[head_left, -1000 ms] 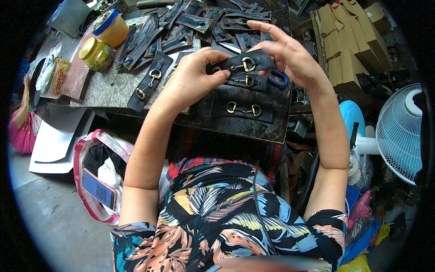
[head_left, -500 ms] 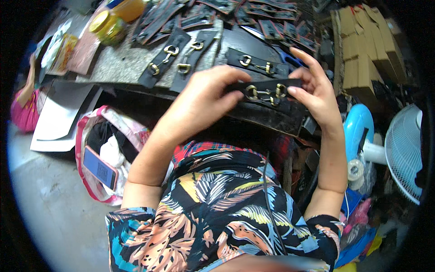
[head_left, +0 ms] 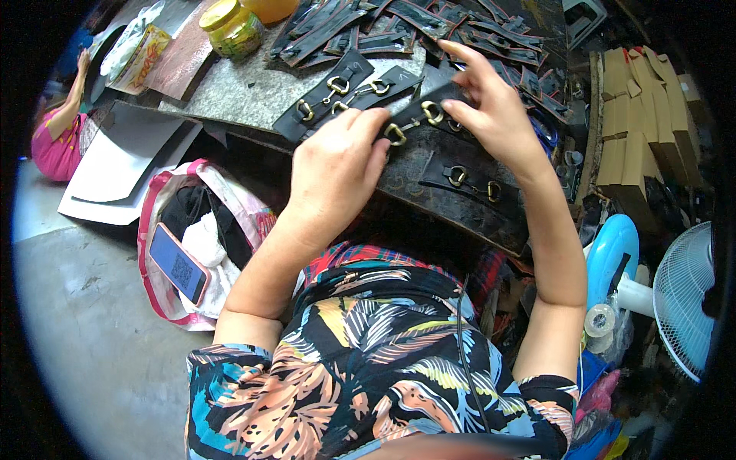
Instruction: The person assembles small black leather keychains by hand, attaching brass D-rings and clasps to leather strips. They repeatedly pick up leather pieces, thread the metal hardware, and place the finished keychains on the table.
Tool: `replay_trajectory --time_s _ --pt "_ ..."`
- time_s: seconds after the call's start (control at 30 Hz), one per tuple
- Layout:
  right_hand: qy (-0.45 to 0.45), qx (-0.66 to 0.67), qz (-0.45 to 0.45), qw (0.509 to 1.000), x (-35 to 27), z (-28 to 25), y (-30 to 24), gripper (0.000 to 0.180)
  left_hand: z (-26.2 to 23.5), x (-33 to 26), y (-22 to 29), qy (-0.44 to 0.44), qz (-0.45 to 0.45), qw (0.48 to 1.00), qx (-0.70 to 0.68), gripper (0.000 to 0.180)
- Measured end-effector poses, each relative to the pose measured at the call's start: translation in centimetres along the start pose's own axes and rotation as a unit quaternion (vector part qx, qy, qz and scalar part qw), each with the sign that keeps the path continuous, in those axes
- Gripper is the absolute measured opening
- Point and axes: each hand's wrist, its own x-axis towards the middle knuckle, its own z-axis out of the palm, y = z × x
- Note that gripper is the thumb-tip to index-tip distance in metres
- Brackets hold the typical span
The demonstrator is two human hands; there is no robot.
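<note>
A black strap (head_left: pixel 412 115) with gold horsebit-style metal fittings is stretched between my hands, tilted up to the right. My left hand (head_left: pixel 335 170) pinches its left end, the fingertips partly hidden behind it. At the other end, my right hand (head_left: pixel 491 115) grips with thumb and bent fingers while the index finger points out. Just beyond my left hand, two similar straps lie on the table: one strap (head_left: pixel 318 100) at the left and another strap (head_left: pixel 391 83) partly covered by the hand. Nearer the table's front edge, below my right hand, rests a further strap (head_left: pixel 474 184).
Several red-edged black strips (head_left: pixel 330 34) are heaped at the back. A yellow-lidded jar (head_left: pixel 231 29) stands at the back left. Below the table's left side is a bag (head_left: pixel 153 253) with a phone (head_left: pixel 179 263). Cardboard pieces (head_left: pixel 636 115) and a fan (head_left: pixel 682 299) are at right.
Both hands have moved up and left with the strap, which now tilts instead of lying level. The view has shifted, so the table appears lower and the loose strap shows below my right hand.
</note>
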Motion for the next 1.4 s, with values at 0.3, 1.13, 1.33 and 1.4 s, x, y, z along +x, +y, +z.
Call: replay_trajectory --time_s 0.3,1.13,1.33,1.4 --pt "0.082 -0.235 -0.109 0.962 1.7 1.3 -0.9 0.076 1.5 0.3 0.0 0.079 0.118 0.985 0.101 0.026" --pt "0.302 0.016 -0.038 0.952 18.4 -15.4 16.0 0.069 5.4 0.2 -0.7 0.189 0.119 0.970 0.095 0.024" --pt "0.057 0.179 0.010 0.982 10.8 -14.7 7.2 0.063 5.3 0.3 -0.6 0.191 0.121 0.970 0.087 0.024" --pt "-0.007 0.114 -0.027 0.993 8.2 -12.9 4.3 0.064 5.3 0.0 -0.6 0.174 0.108 0.976 0.067 0.029"
